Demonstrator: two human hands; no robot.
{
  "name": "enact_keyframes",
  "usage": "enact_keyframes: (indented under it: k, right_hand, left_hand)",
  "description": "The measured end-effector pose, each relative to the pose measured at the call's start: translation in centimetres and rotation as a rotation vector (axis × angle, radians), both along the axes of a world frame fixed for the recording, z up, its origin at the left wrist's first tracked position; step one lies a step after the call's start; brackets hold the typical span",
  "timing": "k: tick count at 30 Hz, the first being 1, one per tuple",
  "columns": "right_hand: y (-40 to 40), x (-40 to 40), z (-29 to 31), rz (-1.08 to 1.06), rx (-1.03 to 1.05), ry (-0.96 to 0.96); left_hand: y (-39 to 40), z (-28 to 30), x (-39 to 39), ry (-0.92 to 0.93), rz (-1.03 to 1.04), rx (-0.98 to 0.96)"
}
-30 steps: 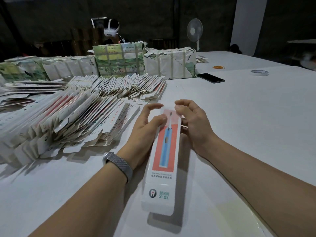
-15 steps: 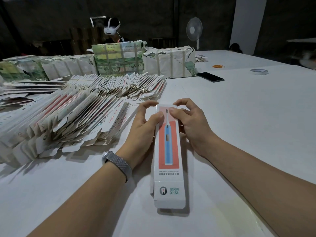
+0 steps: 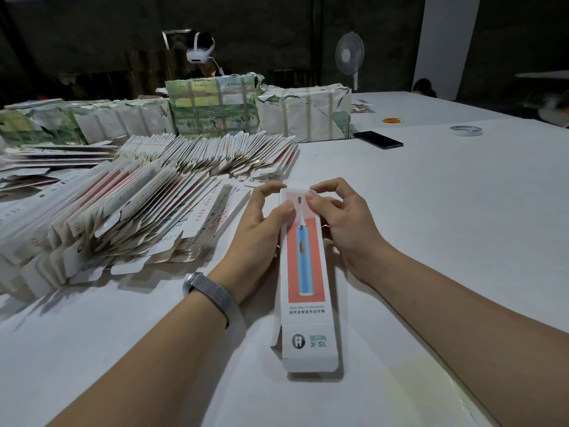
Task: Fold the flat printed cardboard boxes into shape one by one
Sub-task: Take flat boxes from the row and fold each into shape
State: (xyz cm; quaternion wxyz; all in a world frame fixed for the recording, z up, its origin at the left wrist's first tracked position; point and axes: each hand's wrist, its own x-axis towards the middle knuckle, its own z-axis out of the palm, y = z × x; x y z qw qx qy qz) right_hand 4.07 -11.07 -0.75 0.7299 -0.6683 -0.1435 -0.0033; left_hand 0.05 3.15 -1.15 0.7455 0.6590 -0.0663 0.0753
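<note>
The toothbrush box (image 3: pixel 303 272) lies on the white table (image 3: pixel 431 241) between both forearms. The left hand (image 3: pixel 258 238) holds its far left edge with curled fingers and the thumb on the printed face; the right hand (image 3: pixel 341 217) pinches the far right corner, its fingertips at the far end flap. A risk, in my judgement: if the fingers press unevenly, the thin cardboard may crease beside the fold line, or the box may collapse flat again, because the near flap (image 3: pixel 311 349) is not yet closed. The long axis runs from near to far, and the printed brush head points away, toward the pile of flat boxes (image 3: pixel 129 217) at the left.
</note>
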Motion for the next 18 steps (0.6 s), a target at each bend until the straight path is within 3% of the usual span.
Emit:
enact_keyframes:
  k: [7, 12, 18]
  right_hand:
    - [0.1, 0.2, -0.1, -0.026, -0.081, -0.018]
    - [0.3, 0.2, 0.3, 0.040, -0.339, -0.084]
    - [0.0, -0.8, 2.3, 0.120, -0.596, -0.104]
  left_hand:
    - [-0.5, -0.3, 0.1, -0.029, 0.136, 0.028]
    - [-0.4, -0.4, 0.1, -0.063, 0.243, 0.112]
    - [0.2, -0.4, 0.0, -0.107, 0.169, 0.099]
